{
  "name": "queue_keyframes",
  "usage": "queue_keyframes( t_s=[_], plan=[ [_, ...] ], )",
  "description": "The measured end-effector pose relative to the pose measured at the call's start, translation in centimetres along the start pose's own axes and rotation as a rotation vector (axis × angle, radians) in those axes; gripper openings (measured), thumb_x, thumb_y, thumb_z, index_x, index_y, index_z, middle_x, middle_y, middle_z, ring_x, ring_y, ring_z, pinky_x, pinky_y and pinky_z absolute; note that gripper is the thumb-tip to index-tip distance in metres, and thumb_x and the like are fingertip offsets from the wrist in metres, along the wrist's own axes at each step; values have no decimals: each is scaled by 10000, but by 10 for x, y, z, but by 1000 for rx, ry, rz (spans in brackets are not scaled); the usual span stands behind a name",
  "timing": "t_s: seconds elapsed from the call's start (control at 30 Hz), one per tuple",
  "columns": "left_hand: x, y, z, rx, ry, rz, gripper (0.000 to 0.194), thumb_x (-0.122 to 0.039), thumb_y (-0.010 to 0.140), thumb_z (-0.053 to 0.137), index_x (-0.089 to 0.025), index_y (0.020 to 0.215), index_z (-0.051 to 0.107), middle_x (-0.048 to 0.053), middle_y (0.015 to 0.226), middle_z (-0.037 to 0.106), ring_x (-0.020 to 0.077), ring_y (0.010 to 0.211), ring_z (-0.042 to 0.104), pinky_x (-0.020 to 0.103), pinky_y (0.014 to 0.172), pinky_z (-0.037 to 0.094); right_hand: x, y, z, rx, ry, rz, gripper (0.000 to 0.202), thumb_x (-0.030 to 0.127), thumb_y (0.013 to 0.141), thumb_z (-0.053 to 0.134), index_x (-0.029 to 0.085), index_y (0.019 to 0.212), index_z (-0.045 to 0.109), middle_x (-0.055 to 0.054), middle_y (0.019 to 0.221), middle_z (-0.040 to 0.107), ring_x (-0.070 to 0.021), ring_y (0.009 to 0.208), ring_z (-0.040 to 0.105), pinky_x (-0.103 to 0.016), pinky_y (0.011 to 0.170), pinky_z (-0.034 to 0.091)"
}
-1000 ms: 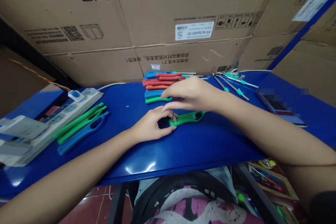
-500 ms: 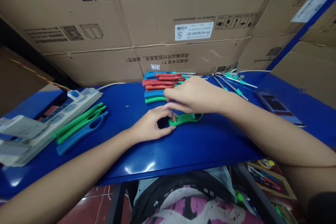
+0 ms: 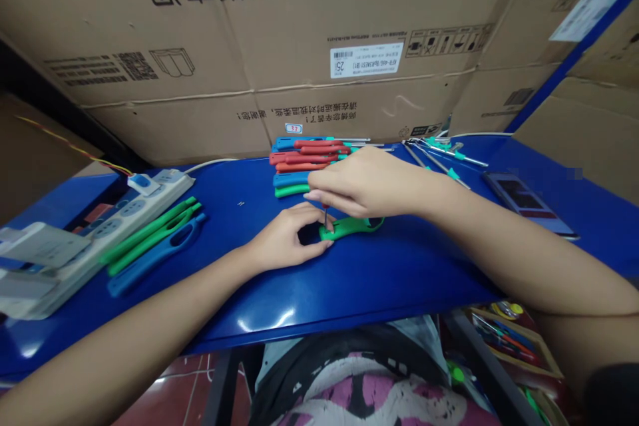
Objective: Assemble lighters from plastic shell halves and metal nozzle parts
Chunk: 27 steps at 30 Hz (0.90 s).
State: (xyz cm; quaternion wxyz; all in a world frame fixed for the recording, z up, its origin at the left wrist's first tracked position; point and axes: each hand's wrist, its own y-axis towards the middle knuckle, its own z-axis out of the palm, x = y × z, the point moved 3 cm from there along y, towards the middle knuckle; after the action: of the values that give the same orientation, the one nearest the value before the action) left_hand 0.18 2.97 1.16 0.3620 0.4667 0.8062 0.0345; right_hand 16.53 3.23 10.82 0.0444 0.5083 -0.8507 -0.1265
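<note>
A green plastic lighter handle (image 3: 350, 227) lies on the blue table, its looped end pointing right. My left hand (image 3: 287, 237) pinches its left end between thumb and fingers. Above it, my right hand (image 3: 367, 181) is closed around a small screwdriver (image 3: 326, 219). The screwdriver stands nearly upright, its thin shaft meeting the handle's left end; most of its grip is hidden in my fingers. Just behind my right hand lies a row of blue, red and green lighters (image 3: 304, 158) with metal tubes.
At left, several loose green and blue handles (image 3: 164, 239) lie beside a white power strip (image 3: 107, 226). Tiny metal pieces (image 3: 240, 204) sit on the table. Metal rods with teal ends (image 3: 452, 154) and a phone (image 3: 529, 205) are at right. A cardboard box (image 3: 249, 33) stands behind.
My right hand has shifted slightly and its fingers have turned a little on the screwdriver, showing a bit of its red grip. The left hand and green handle stay in place.
</note>
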Motion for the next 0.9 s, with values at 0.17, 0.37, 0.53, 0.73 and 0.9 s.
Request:
queue_keyframes(
  t_s=[0.17,0.37,0.53,0.73,0.9],
  plan=[
    [0,0,0,0,19,2,124,-212,851,682,-191,972,665,49,1013,726,206,997,666,359,949,522,2,-4,-3,43,207,-67,263,174,959,434,166,1123,640,-52,912,725,-154,743,602,-258,619,326],
    [0,-1,0,-14,43,22,134,-209,849,685,-197,979,651,44,1041,732,197,975,686,341,916,541,-2,-1,0,-26,-89,-40,359,413,1011,449,143,933,673,-59,716,681,-158,620,553,-266,570,264],
    [0,-2,1,-17,81,43,107,-230,865,674,-192,965,663,56,1028,736,210,982,692,348,914,551,6,0,2,-20,-20,-51,351,314,1028,396,124,1192,641,-116,972,747,-200,793,655,-276,628,374],
    [1,-3,1,-25,103,32,118,-244,865,676,-185,968,678,57,996,745,214,942,708,347,893,567,7,-2,2,-75,217,-160,299,214,985,472,148,1219,646,-80,1049,751,-166,875,680,-270,724,452],
    [0,-2,1,-13,98,36,145,-244,877,667,-208,1017,665,34,982,747,198,935,710,334,891,564,1,0,9,-210,-19,-106,436,481,998,479,131,866,705,-68,687,698,-175,650,630,-272,599,385]
  ],
)
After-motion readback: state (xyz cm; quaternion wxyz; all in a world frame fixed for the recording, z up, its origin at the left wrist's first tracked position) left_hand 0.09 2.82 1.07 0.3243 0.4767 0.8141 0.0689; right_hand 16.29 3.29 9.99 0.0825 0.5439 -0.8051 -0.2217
